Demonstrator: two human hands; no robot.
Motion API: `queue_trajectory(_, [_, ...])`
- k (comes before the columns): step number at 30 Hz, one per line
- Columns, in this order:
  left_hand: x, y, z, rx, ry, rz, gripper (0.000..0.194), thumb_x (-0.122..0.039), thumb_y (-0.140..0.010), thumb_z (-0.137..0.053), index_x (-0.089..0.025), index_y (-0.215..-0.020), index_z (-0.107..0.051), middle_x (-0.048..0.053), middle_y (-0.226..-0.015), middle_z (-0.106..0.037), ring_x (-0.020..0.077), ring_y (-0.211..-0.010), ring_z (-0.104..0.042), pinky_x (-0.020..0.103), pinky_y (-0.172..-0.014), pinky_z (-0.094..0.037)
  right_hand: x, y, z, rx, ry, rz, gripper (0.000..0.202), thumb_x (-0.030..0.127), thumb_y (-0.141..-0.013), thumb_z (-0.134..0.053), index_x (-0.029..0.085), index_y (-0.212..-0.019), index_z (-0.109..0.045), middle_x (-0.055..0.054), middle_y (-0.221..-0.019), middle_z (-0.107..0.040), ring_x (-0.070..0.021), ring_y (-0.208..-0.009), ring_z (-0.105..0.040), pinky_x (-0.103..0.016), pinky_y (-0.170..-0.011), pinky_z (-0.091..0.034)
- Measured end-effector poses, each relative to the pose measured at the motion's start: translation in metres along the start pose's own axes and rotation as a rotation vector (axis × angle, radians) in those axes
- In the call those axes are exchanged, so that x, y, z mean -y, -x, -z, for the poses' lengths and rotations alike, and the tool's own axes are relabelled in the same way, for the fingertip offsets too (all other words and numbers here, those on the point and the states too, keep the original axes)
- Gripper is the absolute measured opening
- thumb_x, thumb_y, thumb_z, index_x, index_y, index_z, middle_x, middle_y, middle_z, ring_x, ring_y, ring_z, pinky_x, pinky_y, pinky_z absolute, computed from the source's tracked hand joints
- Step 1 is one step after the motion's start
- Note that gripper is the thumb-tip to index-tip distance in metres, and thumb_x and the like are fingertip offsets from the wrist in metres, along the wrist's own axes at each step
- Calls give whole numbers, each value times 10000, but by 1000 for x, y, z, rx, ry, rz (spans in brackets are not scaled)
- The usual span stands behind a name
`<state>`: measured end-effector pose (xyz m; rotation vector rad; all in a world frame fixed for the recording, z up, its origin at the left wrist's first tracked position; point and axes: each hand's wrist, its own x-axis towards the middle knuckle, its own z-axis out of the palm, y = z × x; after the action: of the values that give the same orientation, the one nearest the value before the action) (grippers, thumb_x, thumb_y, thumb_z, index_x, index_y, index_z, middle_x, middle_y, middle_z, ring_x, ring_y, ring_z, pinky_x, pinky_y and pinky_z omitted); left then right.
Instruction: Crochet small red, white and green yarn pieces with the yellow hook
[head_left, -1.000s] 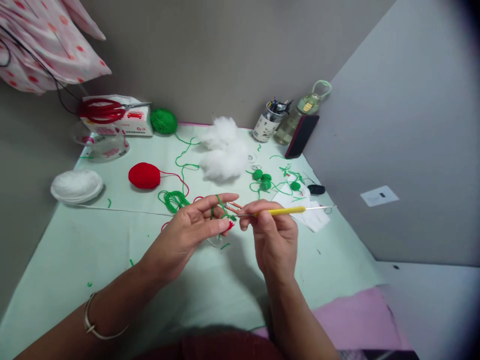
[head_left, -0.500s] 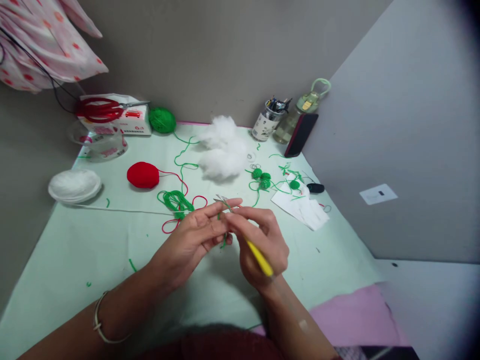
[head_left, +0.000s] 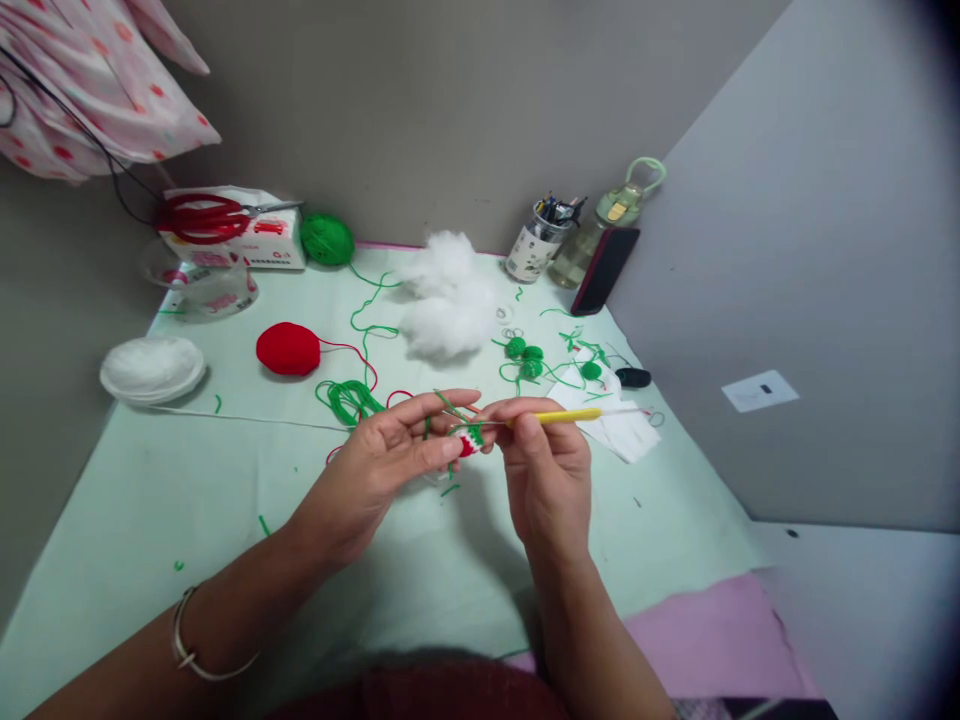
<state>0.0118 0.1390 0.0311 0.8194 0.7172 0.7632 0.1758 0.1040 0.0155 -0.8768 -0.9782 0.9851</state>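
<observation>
Between the thumb and fingers of my left hand (head_left: 390,460) is a small crochet piece (head_left: 470,439) in red, white and green. Green yarn runs over my left fingers. My right hand (head_left: 546,465) grips a crochet hook (head_left: 566,415) by its yellow handle, and the hook's metal shaft points left into the top of the piece. Both hands meet above the middle of the table, fingertips close together. Behind my left hand lies a loose bundle of green yarn (head_left: 348,402). The far side of the piece is hidden by my fingers.
A red yarn ball (head_left: 288,349), a white yarn ball (head_left: 152,369) and a green yarn ball (head_left: 328,239) lie to the left. White stuffing (head_left: 447,320) sits behind my hands. Small green crochet balls (head_left: 531,362), white paper (head_left: 626,432) and a leaning phone (head_left: 604,270) are at right.
My right hand has turned, so the yellow handle now points right instead of down towards me. The red, white and green piece has come into view between my hands.
</observation>
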Motion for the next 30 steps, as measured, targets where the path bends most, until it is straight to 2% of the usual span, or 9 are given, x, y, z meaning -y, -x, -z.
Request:
queue_trajectory(4, [-3,1,2,-29,-50,-29,299,-292,-839,-817,-318,-1137,-818,-4,-896,-612,125,-877,-550,223,-817,-466,3,-2,1,10,-12,-3,180,301,-1024,-598,236,-945,-747,-6,-873,-749,-117,-737,-676,-275,-718,-559])
queue_trajectory(8, [-3,1,2,-36,-105,-58,292,-282,-852,-802,-330,-1139,-814,-2,-894,-618,134,-893,-560,230,-817,-481,5,1,1,28,101,78,188,276,-1037,-568,234,-956,-733,-11,-899,-758,-129,-773,-696,-292,-734,-577])
queue_trajectory(12, [-2,2,2,-94,-205,-114,308,-257,-862,-791,-336,-1159,-801,-9,-879,-604,135,-868,-565,239,-806,-493,9,5,-1,53,375,297,210,190,-1040,-518,245,-1034,-720,-26,-932,-759,-162,-831,-705,-336,-743,-593])
queue_trajectory(17, [1,6,-4,-237,-343,-264,308,-187,-857,-779,-331,-1128,-809,-27,-843,-591,115,-798,-521,222,-790,-463,6,10,-3,163,789,648,241,105,-1000,-535,225,-1140,-689,-64,-963,-763,-198,-900,-735,-361,-762,-610])
queue_trajectory(20, [3,6,-7,-232,-226,-238,386,-192,-833,-809,-331,-1193,-789,-30,-843,-596,104,-760,-510,213,-745,-456,1,16,-4,135,1003,746,305,100,-962,-609,282,-1185,-711,-59,-1061,-759,-199,-949,-739,-338,-773,-619])
queue_trajectory(23, [0,3,-5,-78,48,-17,430,-284,-828,-830,-283,-1254,-770,-29,-786,-588,73,-609,-423,209,-619,-423,0,18,-4,84,919,683,365,97,-944,-649,331,-1214,-725,-48,-1105,-749,-208,-992,-734,-357,-819,-617])
queue_trajectory(26, [-4,0,-1,-26,180,91,355,-268,-820,-832,-222,-1171,-811,-40,-736,-566,41,-525,-269,223,-652,-449,5,14,-4,-12,567,461,257,134,-987,-597,289,-1114,-757,-43,-956,-742,-183,-817,-708,-364,-717,-600])
queue_trajectory(28, [-6,-1,0,-30,162,60,364,-252,-814,-836,-247,-1177,-812,-41,-737,-565,51,-555,-340,235,-712,-467,8,8,-4,-44,326,296,209,191,-1010,-574,262,-1007,-771,-31,-871,-714,-149,-670,-651,-339,-615,-568])
queue_trajectory(30, [-5,1,0,-13,106,23,397,-259,-816,-840,-294,-1209,-798,-25,-790,-593,91,-688,-495,242,-765,-468,9,3,-5,-13,206,201,193,232,-1009,-592,251,-959,-778,-33,-878,-715,-144,-675,-648,-322,-593,-555])
